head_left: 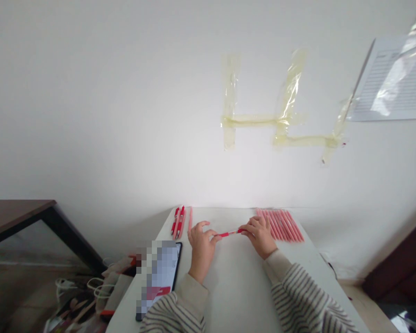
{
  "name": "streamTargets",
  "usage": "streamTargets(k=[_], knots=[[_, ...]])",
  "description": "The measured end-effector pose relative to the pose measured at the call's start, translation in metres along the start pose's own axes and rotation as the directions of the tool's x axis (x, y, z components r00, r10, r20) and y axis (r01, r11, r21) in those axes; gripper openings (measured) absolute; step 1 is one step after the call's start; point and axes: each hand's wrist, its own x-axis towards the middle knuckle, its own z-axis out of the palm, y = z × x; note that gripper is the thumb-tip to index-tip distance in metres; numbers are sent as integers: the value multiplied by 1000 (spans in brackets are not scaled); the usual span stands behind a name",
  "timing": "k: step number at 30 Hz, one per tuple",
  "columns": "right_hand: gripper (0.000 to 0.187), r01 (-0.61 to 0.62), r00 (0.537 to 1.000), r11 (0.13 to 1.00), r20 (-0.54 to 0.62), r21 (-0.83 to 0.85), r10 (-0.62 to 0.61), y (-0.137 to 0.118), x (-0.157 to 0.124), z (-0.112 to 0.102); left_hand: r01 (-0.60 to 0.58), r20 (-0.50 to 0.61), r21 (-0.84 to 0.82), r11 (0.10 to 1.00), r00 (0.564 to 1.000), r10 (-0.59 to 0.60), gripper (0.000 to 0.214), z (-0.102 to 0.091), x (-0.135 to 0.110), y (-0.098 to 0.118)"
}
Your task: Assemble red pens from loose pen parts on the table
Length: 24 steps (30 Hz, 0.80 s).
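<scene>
Over the white table (pixel 235 286), my left hand (pixel 201 247) and my right hand (pixel 260 236) each pinch one end of a red and white pen (pixel 229 233), held level between them. Both hands have their fingers closed on it. To the right lies a row of several pink pen barrels (pixel 280 225), just beyond my right hand. To the left, at the table's far edge, lie a few finished red pens (pixel 178 222) and one pink barrel (pixel 190 218). Striped sleeves cover both my forearms.
A phone (pixel 159 277) with a lit screen lies at the table's left edge. A white wall with yellowed tape strips (pixel 263 121) and a taped paper sheet (pixel 395 83) rises behind. A dark glass-sided table (pixel 27 222) and cluttered cords (pixel 90 296) sit on the left.
</scene>
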Motion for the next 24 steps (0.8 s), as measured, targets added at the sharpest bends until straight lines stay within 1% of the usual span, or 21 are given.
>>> streamTargets(k=[4,9,17,20,24], knots=[[18,-6,1000,1000,5,2,6,-1,0,0,-31,-18,-5,1000,999,31,3,2,0,-2],[16,-26,1000,999,-3,21,26,-3,1,-2,15,-18,3,1000,1000,-15,6,1,0,-1],[15,-24,997,998,-68,49,28,-1,1,-4,58,2,9,998,998,-58,12,-2,-3,3],[15,-21,996,999,-82,49,25,-1,2,-5,56,15,21,998,998,-57,16,-2,-4,3],[16,-9,996,999,-85,54,14,-2,1,-5,37,23,15,999,999,-37,13,0,-4,1]])
